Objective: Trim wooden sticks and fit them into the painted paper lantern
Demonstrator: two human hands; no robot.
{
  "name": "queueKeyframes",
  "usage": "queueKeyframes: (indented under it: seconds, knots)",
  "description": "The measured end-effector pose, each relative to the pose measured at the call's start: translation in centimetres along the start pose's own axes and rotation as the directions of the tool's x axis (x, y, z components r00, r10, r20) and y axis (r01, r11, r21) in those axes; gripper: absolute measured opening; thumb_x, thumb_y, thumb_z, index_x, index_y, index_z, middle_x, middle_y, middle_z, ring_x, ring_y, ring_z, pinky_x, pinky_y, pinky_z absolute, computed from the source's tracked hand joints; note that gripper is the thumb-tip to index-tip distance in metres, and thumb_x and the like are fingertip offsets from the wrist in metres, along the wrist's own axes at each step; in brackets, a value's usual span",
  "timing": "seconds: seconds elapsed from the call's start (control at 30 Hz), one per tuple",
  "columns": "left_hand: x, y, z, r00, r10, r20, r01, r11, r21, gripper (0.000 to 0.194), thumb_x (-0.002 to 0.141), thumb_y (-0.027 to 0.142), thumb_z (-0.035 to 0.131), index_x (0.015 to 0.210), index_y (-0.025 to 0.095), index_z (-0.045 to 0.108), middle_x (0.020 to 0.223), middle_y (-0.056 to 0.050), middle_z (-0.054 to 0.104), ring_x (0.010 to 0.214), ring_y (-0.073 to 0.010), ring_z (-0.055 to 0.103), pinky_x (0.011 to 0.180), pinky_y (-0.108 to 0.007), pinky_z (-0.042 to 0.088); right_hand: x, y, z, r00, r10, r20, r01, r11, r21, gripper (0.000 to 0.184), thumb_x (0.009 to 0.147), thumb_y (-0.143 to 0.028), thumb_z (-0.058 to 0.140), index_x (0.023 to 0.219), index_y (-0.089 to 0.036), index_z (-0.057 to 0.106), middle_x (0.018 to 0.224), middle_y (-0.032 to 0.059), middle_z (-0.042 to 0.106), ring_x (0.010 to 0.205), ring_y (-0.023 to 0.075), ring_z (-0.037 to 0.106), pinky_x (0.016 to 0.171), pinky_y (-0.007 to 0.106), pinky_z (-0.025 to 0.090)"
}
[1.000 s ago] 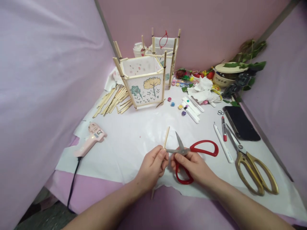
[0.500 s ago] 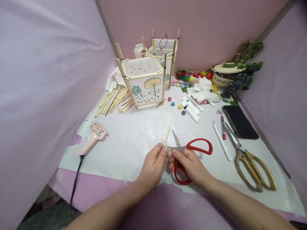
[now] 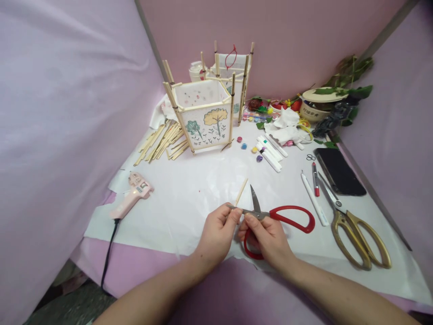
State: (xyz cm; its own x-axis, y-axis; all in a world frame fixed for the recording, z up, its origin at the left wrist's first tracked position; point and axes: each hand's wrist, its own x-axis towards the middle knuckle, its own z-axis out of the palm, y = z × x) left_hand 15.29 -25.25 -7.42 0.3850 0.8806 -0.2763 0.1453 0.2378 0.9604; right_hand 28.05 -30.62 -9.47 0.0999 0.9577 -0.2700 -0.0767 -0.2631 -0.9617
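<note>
In my left hand (image 3: 218, 230) a thin wooden stick (image 3: 241, 191) is pinched between thumb and fingers, its upper end pointing up and away. My right hand (image 3: 267, 234) grips the red-handled scissors (image 3: 259, 214) near the pivot, with the blades apart. One blade lies across the stick at my left thumb; the other points up, to the right of the stick. The stick's lower part is hidden by my left hand. Both hands are close together over the table's front edge. Beyond them stands a paper lantern (image 3: 211, 128) with a stick frame and drawn trees.
At left lie a pink glue gun (image 3: 133, 196) with its cord and a pile of wooden sticks (image 3: 164, 142). To the right are gold-handled scissors (image 3: 358, 239), a phone (image 3: 340, 171), a white pen (image 3: 314, 198) and white markers (image 3: 269, 153). A second lantern (image 3: 241, 85) stands behind.
The scissors' blades have turned and the red handle has swung out to the right. The stick's upper end has tilted to the right. Both hands stay nearly in place.
</note>
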Motion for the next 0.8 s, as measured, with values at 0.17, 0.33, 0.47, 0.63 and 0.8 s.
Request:
queueKeyframes:
  seconds: [0.17, 0.33, 0.47, 0.63, 0.8]
  knots:
    - [0.3, 0.2, 0.1, 0.998, -0.062, 0.011, 0.062, 0.997, -0.046, 0.040, 0.083, 0.048, 0.055, 0.058, 0.018, 0.045, 0.048, 0.005, 0.036, 0.047, -0.0083, 0.031, 0.045, -0.021, 0.025, 0.0, -0.3, 0.0, 0.999, -0.007, -0.041, 0.007, 1.000, 0.009, 0.048, 0.087, -0.054, 0.048, 0.066, -0.014, 0.064, 0.057, 0.0031, 0.057, 0.041, 0.0070, 0.038, 0.039, 0.022, 0.028]
    - [0.4, -0.4, 0.3, 0.993, -0.101, 0.064, 0.110, 0.981, -0.160, 0.036, 0.083, 0.049, 0.055, 0.065, 0.018, 0.047, 0.048, 0.006, 0.037, 0.045, -0.0078, 0.031, 0.044, -0.021, 0.023, 0.6, -0.7, -0.4, 0.995, 0.080, 0.059, -0.083, 0.995, 0.050, 0.051, 0.087, -0.055, 0.048, 0.064, -0.013, 0.064, 0.057, 0.0042, 0.060, 0.038, 0.0050, 0.034, 0.036, 0.020, 0.023]
    - [0.2, -0.9, 0.3, 0.994, -0.094, 0.060, 0.106, 0.962, -0.252, 0.029, 0.083, 0.046, 0.057, 0.074, 0.019, 0.051, 0.051, 0.005, 0.041, 0.046, -0.0084, 0.034, 0.044, -0.020, 0.025, 0.9, -0.9, -0.5, 0.981, 0.144, 0.133, -0.153, 0.986, 0.067, 0.052, 0.087, -0.056, 0.047, 0.063, -0.013, 0.063, 0.054, 0.0041, 0.060, 0.035, 0.0044, 0.032, 0.035, 0.020, 0.020]
    - [0.0, -0.4, 0.2, 0.997, -0.062, 0.046, 0.069, 0.984, -0.165, 0.030, 0.085, 0.043, 0.054, 0.067, 0.018, 0.050, 0.050, 0.004, 0.042, 0.047, -0.0087, 0.038, 0.047, -0.021, 0.028, 0.5, -1.1, -0.3, 0.983, 0.140, 0.120, -0.151, 0.985, 0.082, 0.051, 0.087, -0.055, 0.048, 0.062, -0.013, 0.062, 0.054, 0.0040, 0.061, 0.036, 0.0047, 0.033, 0.036, 0.020, 0.022]
    - [-0.1, 0.3, 0.3, 0.999, -0.003, 0.054, 0.007, 0.998, -0.069, 0.030, 0.087, 0.038, 0.050, 0.065, 0.017, 0.048, 0.052, 0.004, 0.048, 0.050, -0.0084, 0.042, 0.052, -0.021, 0.034, -0.1, -0.5, -0.1, 0.999, 0.041, 0.031, -0.042, 0.998, 0.055, 0.048, 0.088, -0.052, 0.049, 0.064, -0.013, 0.063, 0.059, 0.0036, 0.061, 0.041, 0.0054, 0.037, 0.039, 0.020, 0.026]
